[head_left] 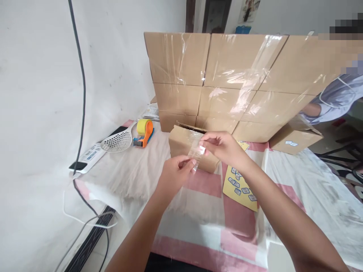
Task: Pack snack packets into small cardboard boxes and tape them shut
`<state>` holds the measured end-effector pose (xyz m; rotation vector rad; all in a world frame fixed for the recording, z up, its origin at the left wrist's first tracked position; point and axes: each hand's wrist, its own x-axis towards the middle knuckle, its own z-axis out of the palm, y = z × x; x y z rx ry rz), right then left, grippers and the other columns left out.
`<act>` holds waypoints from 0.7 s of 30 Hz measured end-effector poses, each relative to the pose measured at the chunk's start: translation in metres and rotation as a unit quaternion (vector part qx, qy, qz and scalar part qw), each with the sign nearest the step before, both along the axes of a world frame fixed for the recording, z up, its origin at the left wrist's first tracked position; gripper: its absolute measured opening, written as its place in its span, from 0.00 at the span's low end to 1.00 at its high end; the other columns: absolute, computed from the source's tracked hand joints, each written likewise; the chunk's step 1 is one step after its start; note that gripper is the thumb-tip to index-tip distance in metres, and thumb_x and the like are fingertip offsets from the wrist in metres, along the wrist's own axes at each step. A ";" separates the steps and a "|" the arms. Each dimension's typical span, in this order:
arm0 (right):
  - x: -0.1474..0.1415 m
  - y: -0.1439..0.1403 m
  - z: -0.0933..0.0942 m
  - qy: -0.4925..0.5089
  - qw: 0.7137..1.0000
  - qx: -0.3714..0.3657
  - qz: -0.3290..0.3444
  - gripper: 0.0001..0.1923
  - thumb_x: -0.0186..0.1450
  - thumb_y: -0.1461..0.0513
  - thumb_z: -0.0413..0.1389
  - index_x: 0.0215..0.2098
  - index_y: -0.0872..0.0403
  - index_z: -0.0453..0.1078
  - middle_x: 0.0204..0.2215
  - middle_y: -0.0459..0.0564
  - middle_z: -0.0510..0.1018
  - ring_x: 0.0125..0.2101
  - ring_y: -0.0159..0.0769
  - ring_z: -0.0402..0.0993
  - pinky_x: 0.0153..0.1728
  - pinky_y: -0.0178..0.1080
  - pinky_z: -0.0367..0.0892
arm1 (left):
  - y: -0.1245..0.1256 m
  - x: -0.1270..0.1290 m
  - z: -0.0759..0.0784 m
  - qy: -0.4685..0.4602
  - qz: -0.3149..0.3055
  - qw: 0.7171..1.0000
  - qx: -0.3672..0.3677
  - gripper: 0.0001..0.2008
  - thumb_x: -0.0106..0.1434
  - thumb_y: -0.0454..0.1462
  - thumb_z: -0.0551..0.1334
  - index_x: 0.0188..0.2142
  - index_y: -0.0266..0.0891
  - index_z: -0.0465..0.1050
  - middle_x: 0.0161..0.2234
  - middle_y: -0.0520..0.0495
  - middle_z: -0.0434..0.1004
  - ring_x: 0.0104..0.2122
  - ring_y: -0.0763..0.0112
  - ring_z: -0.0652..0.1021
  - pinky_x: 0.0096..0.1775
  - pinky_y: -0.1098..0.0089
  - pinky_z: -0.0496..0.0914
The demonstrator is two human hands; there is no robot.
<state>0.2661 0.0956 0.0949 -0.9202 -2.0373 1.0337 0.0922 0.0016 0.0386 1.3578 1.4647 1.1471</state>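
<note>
Head view showed both hands pinching one short strip of clear tape (196,153): left hand (172,175) gripped its lower end, right hand (224,145) its upper end. The strip's long axis ran diagonally, lower left to upper right (glossy, slightly crinkled), just in front of a small brown cardboard box (181,141) on the pink-and-white cloth (198,211). Behind stood a taped carton stack (227,79); a yellow-orange tape dispenser (144,132) lay left.

Labels on the yellow sheet (240,187) are too small to read
</note>
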 end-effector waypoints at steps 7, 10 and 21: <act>-0.008 0.072 0.028 -0.066 0.997 -0.019 -0.022 0.13 0.59 0.56 0.62 0.22 0.55 0.76 0.21 0.47 0.77 0.23 0.31 0.66 0.27 0.37 0.60 | 0.057 -0.003 0.018 -0.064 0.040 0.997 -0.030 0.28 0.65 0.49 0.63 0.59 0.38 0.66 0.34 0.46 0.84 0.21 0.75 0.67 0.20 0.75 0.59; -0.014 0.096 0.023 -0.114 0.992 -0.024 -0.051 0.12 0.57 0.58 0.63 0.20 0.55 0.75 0.19 0.47 0.74 0.22 0.31 0.63 0.26 0.37 0.58 | 0.071 0.000 0.012 -0.065 0.057 0.996 -0.038 0.20 0.65 0.48 0.63 0.50 0.39 0.68 0.31 0.46 0.83 0.18 0.77 0.66 0.19 0.76 0.59; 0.001 0.109 0.033 -0.033 0.993 -0.074 -0.083 0.13 0.61 0.58 0.64 0.21 0.55 0.73 0.19 0.44 0.69 0.19 0.25 0.52 0.23 0.37 0.49 | 0.071 -0.002 0.005 -0.046 0.108 0.993 -0.030 0.27 0.65 0.51 0.63 0.59 0.45 0.67 0.17 0.55 0.72 0.19 0.72 0.69 0.20 0.76 0.61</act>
